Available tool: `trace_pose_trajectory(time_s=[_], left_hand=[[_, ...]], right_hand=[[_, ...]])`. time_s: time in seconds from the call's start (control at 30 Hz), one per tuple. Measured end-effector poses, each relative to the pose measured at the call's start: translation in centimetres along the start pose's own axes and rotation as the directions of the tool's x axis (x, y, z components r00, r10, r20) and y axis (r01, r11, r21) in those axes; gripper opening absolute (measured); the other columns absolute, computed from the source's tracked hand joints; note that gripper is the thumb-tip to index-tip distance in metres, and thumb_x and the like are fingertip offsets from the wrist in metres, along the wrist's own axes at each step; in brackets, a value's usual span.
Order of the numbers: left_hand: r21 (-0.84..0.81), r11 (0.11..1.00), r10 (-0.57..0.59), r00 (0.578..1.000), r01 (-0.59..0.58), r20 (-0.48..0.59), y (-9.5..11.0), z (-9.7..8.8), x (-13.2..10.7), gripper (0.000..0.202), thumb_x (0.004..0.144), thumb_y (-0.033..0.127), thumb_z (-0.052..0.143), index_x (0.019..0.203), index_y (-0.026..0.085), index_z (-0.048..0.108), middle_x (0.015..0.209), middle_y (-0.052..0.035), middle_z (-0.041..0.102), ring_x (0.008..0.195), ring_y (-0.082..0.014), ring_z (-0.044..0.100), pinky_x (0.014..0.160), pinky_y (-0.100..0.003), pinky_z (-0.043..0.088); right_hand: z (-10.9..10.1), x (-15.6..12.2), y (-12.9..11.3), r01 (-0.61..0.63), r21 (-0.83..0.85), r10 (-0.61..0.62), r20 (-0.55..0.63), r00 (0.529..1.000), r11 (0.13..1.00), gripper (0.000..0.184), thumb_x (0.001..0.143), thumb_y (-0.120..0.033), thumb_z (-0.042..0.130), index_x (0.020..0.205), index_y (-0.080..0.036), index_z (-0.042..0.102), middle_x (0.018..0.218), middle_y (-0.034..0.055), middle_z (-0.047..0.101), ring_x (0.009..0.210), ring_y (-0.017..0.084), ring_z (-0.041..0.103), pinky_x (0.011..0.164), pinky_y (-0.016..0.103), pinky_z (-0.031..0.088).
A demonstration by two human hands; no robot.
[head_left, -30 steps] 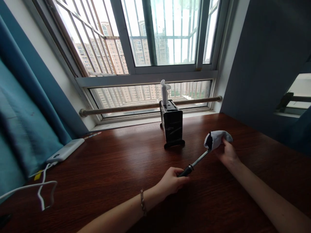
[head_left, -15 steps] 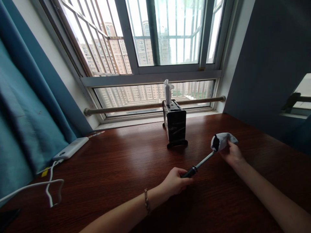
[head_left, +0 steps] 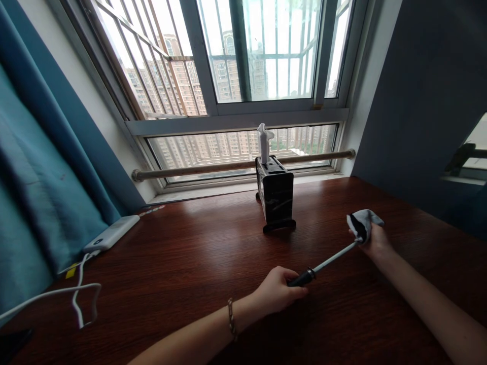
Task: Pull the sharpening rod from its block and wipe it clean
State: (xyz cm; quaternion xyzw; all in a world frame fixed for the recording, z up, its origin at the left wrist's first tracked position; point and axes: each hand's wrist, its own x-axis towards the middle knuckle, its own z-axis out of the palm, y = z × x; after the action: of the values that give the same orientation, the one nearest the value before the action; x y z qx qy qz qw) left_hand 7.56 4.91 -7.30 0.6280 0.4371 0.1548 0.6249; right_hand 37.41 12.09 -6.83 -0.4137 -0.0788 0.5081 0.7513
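Note:
My left hand (head_left: 277, 295) is closed around the black handle of a long tool with a thin metal rod (head_left: 332, 260), held low over the dark wooden desk (head_left: 198, 263). The rod points up and to the right. My right hand (head_left: 375, 241) grips a grey-white cloth (head_left: 363, 222) wrapped round the rod's far tip. A bracelet sits on my left wrist.
A black slotted holder (head_left: 276, 195) with a white-handled item (head_left: 263, 142) stands at the back of the desk by the window. A white power bank (head_left: 111, 232) with a white cable (head_left: 64, 294) lies at the left, next to a teal curtain (head_left: 41, 192).
The cloth and my right hand have slid outward to the right along the rod, to its tip. My left hand and the handle have shifted slightly right and lower.

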Motion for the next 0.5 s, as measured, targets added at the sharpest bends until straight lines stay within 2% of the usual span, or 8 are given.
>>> trace_pose_trajectory(time_s=[0.13,0.37,0.5], left_hand=[[0.013,1.0,0.014,1.0,-0.015,0.02,-0.3,-0.1,0.1,0.021,0.072,0.033,0.067,0.076,0.012,0.063,0.048,0.0053,0.044,0.036,-0.0062,0.035,0.033,-0.019,0.02],[-0.049,0.999,0.022,0.996,-0.018,0.087,-0.4,-0.4,0.2,0.029,0.071,0.034,0.069,0.09,0.012,0.066,0.043,0.0075,0.04,0.031,-0.0063,0.032,0.028,-0.018,0.02],[-0.066,0.998,0.023,0.996,-0.018,0.083,-0.4,-0.5,0.2,0.025,0.071,0.034,0.069,0.081,0.012,0.064,0.041,0.0071,0.041,0.03,-0.0063,0.031,0.027,-0.018,0.019]], right_hand=[[-0.1,-0.6,-0.2,-0.015,-0.037,0.013,-0.062,0.998,0.999,0.026,0.086,-0.008,0.035,0.072,-0.015,0.056,0.054,0.0003,0.057,0.038,0.013,0.05,0.032,0.02,0.04],[0.0,-1.0,-0.8,-0.003,-0.055,0.001,-0.05,0.999,0.998,0.027,0.086,-0.014,0.034,0.075,-0.014,0.059,0.06,0.0028,0.06,0.045,0.015,0.056,0.036,0.023,0.047],[0.3,-1.4,-1.1,0.01,-0.031,-0.011,-0.034,0.999,0.999,0.026,0.087,-0.016,0.034,0.076,-0.014,0.057,0.061,0.0035,0.059,0.044,0.016,0.055,0.036,0.027,0.048]])
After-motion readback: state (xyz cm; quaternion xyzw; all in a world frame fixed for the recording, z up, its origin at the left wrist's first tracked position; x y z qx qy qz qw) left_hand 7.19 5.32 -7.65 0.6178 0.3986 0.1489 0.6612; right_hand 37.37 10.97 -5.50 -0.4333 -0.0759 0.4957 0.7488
